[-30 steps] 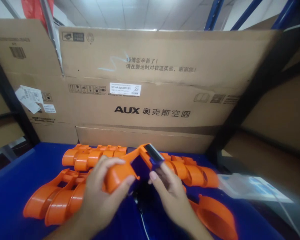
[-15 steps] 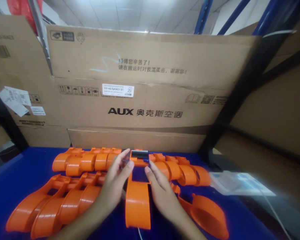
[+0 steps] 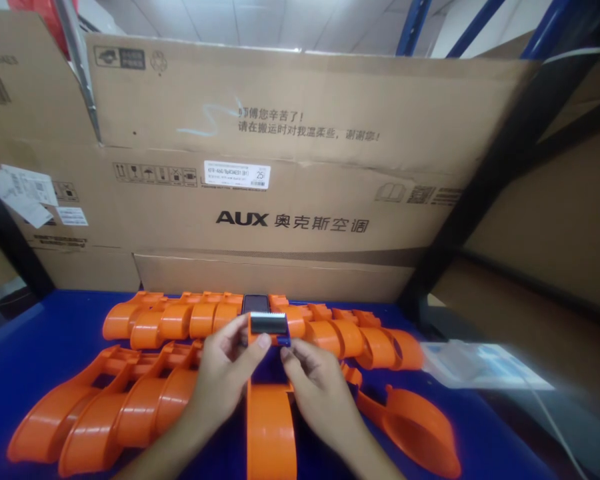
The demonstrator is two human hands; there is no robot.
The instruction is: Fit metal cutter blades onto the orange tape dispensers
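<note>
An orange tape dispenser (image 3: 271, 427) is held up in front of me at the middle, its wide curved tape holder toward me. At its far end are a black roller (image 3: 270, 325), a pale toothed blade (image 3: 269, 314) and a small dark-blue piece (image 3: 283, 341). My left hand (image 3: 226, 365) is closed on the left side of its frame, thumb near the roller. On the other side, my right hand (image 3: 316, 379) has its thumb and fingers closed at the frame's right edge, just below the dark-blue piece; some fingertips are hidden.
Several orange dispensers (image 3: 175, 323) line the back of the blue table (image 3: 10, 363); more dispensers (image 3: 93, 427) lie left, and a single one (image 3: 420, 427) lies right. A dark phone-like object (image 3: 256, 304) sits behind my hands. A large cardboard sheet (image 3: 300, 147) stands behind, and a clear plastic bag (image 3: 485, 365) lies right.
The tape dispenser has come lower and slightly left, uncovering more of the dark phone-like object behind. My right fingers have shifted down along its edge. My view has tilted slightly.
</note>
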